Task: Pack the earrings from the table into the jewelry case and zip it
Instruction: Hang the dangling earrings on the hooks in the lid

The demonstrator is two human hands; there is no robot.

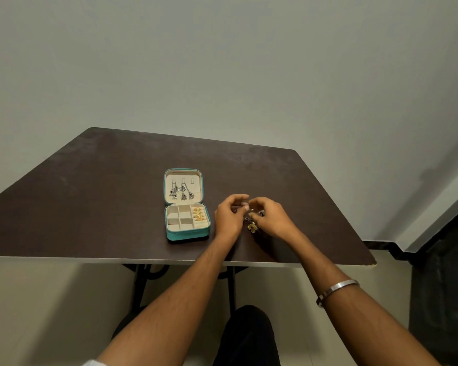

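A teal jewelry case (187, 233) lies open on the dark table (103, 202), lid flat behind the base. Silver dangling earrings (182, 192) hang in the lid. Gold earrings (198, 213) fill the base's right slot; the other cream compartments look bare. Just right of the case, my left hand (229, 216) and my right hand (271, 216) meet over a small pile of earrings. Their fingertips pinch a small silver earring (251, 210) between them. A gold flower-shaped earring (253, 227) lies on the table under my hands. Other pieces in the pile are mostly hidden.
The table's near edge (143, 260) runs just below the case. A grey wall stands behind the table. A metal bangle (337, 289) sits on my right forearm. A dark piece of furniture (442, 273) stands at the right.
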